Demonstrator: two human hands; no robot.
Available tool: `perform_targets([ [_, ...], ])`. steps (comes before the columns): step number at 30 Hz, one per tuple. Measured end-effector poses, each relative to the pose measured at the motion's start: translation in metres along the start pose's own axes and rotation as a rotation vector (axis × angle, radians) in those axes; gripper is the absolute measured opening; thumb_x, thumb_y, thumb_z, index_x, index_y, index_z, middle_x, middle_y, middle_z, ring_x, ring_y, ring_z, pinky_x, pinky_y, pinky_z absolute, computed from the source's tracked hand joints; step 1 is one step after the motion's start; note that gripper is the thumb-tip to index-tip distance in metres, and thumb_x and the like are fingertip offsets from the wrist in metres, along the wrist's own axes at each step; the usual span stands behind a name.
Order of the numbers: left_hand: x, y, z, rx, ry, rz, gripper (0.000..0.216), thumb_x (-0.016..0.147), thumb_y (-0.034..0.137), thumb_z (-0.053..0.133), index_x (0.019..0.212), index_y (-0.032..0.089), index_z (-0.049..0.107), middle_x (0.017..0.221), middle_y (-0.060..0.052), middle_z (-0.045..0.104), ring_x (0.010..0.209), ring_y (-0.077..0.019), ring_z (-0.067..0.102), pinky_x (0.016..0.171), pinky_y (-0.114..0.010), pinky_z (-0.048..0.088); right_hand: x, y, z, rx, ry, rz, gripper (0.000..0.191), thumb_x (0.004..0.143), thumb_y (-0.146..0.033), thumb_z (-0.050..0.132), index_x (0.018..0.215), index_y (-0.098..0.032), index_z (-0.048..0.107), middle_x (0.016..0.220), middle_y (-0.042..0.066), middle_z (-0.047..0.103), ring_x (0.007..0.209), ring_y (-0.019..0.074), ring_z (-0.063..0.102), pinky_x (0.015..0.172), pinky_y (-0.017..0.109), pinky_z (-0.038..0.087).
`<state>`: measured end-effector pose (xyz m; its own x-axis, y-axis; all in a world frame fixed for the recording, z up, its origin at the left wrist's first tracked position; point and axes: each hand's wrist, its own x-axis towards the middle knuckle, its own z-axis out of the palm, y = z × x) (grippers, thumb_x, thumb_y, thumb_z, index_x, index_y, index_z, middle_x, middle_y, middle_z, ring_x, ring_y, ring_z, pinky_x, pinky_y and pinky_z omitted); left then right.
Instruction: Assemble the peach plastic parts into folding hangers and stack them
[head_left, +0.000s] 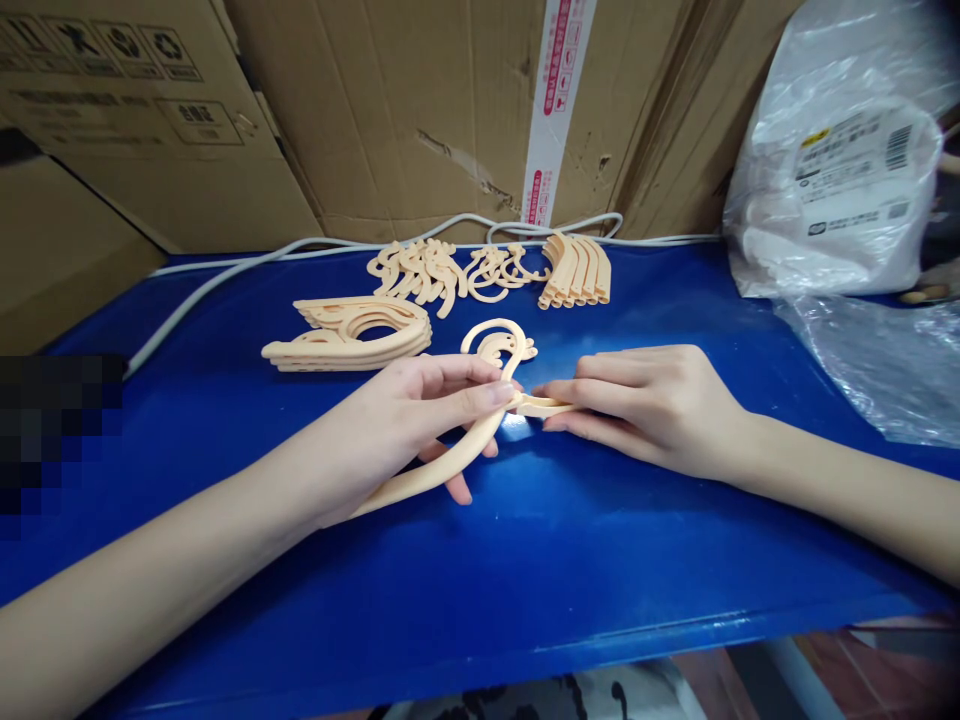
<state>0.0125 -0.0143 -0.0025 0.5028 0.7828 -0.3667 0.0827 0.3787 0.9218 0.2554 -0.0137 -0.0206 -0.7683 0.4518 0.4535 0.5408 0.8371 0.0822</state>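
My left hand is closed around a cream plastic hanger arm, thumb on top near its end. A curved hook rises from that joint. From the right, my right hand pinches a second hanger arm, mostly hidden by the fingers. Its narrow end meets the joint at my left fingertips; whether the parts are locked together I cannot tell. Just behind the hook lie a few small cream pieces on the blue table.
Stacked cream hanger parts lie back left. Behind are a pile of hooks, a few thinner curved pieces and a row of hanger arms. A white cable runs along cardboard. A plastic bag stands right.
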Motion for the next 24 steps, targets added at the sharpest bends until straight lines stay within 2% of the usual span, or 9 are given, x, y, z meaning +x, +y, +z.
perform_targets([
  [8, 0.0001, -0.0005, -0.0005, 0.031, -0.019, -0.003, 0.011, 0.087, 0.030, 0.070, 0.087, 0.019, 0.070, 0.067, 0.002, 0.062, 0.055, -0.0096, 0.057, 0.041, -0.017, 0.058, 0.0011, -0.0050, -0.0010, -0.057, 0.030, -0.012, 0.029, 0.102, -0.036, 0.051, 0.101, -0.017, 0.074, 0.070, -0.002, 0.065, 0.060, 0.0094, 0.059, 0.056, 0.024, 0.040],
  [24, -0.0014, -0.0007, -0.0004, 0.062, -0.021, 0.040, 0.016, 0.084, 0.028, 0.073, 0.080, 0.019, 0.060, 0.069, 0.002, 0.061, 0.065, -0.0131, 0.061, 0.041, -0.018, 0.058, 0.0018, -0.0084, -0.0001, -0.009, 0.012, -0.045, 0.035, 0.105, -0.037, 0.046, 0.105, -0.016, 0.074, 0.068, -0.002, 0.063, 0.057, 0.0087, 0.057, 0.052, 0.024, 0.036],
])
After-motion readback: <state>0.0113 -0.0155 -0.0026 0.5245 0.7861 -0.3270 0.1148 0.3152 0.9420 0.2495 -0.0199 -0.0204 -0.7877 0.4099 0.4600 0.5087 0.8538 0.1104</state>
